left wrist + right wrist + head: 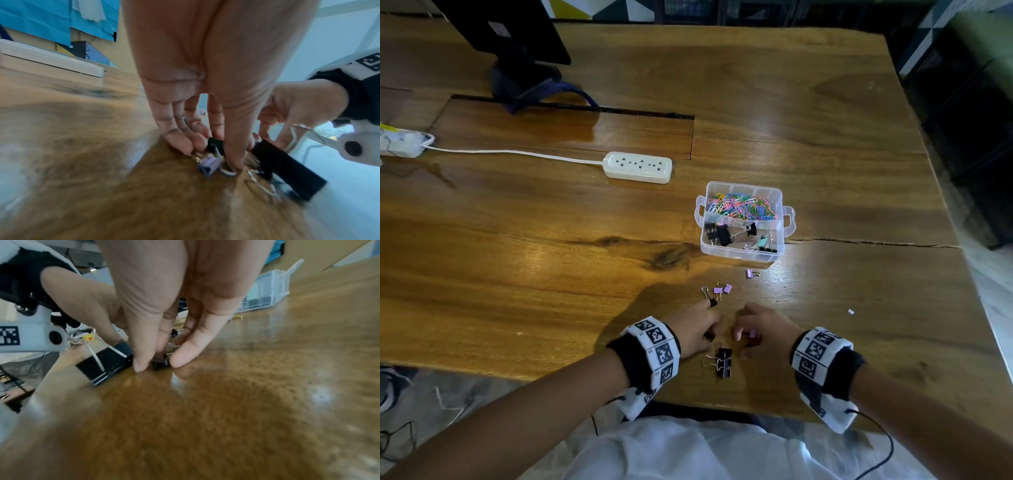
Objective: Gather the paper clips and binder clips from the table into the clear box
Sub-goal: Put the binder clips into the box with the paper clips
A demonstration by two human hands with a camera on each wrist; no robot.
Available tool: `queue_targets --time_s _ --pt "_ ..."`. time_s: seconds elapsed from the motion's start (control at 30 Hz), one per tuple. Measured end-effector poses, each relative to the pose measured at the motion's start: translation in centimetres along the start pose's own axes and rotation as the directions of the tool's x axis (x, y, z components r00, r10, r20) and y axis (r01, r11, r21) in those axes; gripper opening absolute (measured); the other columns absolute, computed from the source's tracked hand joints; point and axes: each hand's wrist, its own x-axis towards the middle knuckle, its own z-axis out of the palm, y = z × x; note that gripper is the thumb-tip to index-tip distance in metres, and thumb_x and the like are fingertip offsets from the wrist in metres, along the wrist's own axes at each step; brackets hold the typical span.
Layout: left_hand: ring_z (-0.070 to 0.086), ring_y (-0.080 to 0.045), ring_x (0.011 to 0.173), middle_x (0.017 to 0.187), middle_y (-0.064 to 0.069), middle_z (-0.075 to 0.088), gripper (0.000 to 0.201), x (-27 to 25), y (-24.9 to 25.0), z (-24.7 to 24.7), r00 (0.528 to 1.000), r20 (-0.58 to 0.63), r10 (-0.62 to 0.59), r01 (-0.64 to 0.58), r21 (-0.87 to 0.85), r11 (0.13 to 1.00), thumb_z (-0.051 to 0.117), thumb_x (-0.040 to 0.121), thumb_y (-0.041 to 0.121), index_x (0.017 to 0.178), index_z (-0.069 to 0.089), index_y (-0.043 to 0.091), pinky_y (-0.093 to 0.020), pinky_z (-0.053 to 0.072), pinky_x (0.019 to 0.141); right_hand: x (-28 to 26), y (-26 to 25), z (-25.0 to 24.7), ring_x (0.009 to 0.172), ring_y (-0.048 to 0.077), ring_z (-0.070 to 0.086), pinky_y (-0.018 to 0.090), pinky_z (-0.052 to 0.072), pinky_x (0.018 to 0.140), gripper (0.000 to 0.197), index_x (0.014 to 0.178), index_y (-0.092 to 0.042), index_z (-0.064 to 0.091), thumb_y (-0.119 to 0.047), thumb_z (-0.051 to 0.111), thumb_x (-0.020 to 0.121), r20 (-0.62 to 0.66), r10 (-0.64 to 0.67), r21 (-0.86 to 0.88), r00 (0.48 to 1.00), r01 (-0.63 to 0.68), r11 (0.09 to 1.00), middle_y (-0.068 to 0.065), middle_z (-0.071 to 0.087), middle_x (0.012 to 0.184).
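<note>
The clear box stands on the table beyond my hands, with coloured paper clips in its far compartment and binder clips in its near one. My left hand pinches a small black binder clip against the table, with a purple clip at its fingertips. My right hand pinches a small dark binder clip between thumb and fingers. Two large black binder clips lie between the wrists. Loose purple clips and another lie nearer the box.
A white power strip with its cord lies left of the box. A monitor stand sits at the far left, beside a cable slot in the table. A small white scrap lies to the right. The table's near edge runs just below my wrists.
</note>
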Motion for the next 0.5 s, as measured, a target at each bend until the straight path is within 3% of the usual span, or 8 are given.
queue_targets --time_s 0.17,0.27,0.4,0.5 --pt "0.052 -0.016 0.098 0.109 0.0 0.052 0.02 1.3 -0.8 -1.1 0.999 -0.04 -0.022 0.021 -0.022 1.0 0.066 0.084 0.017 0.102 0.058 0.014 -0.025 0.042 0.08 0.8 0.8 -1.0 0.079 0.004 0.054 0.02 0.051 0.079 0.014 0.081 -0.032 0.059 -0.02 0.065 0.076 -0.078 0.037 0.012 0.996 -0.036 0.999 -0.016 0.05 0.086" --pt "0.05 -0.013 0.091 0.101 0.004 0.048 0.021 1.6 -1.3 -1.7 0.992 -0.119 -0.042 0.038 -0.031 0.999 0.063 0.084 0.015 0.103 0.053 0.016 -0.023 0.043 0.077 1.6 1.4 -2.1 0.083 0.006 0.054 0.022 0.052 0.082 0.013 0.083 -0.029 0.059 -0.019 0.064 0.077 -0.129 0.124 0.038 0.984 -0.12 0.992 -0.013 0.054 0.088" --pt "0.06 -0.021 0.085 0.116 -0.001 0.047 0.049 1.8 -1.8 -2.3 0.948 -0.289 -0.134 0.136 -0.014 0.991 0.073 0.077 0.023 0.111 0.039 0.016 -0.031 0.054 0.07 2.6 2.0 -4.1 0.081 0.009 0.057 0.02 0.048 0.074 0.013 0.088 -0.025 0.063 -0.017 0.062 0.078 -0.3 0.281 0.231 0.912 -0.217 0.948 -0.008 0.061 0.085" --pt "0.062 -0.024 0.086 0.121 -0.006 0.041 0.059 2.0 -2.1 -2.5 0.921 -0.309 -0.237 0.232 -0.054 0.971 0.074 0.077 0.024 0.121 0.036 0.016 -0.031 0.054 0.07 3.3 2.3 -4.8 0.082 0.011 0.057 0.02 0.044 0.072 0.016 0.093 -0.024 0.063 -0.019 0.064 0.078 -0.376 0.333 0.278 0.865 -0.237 0.931 -0.004 0.064 0.091"
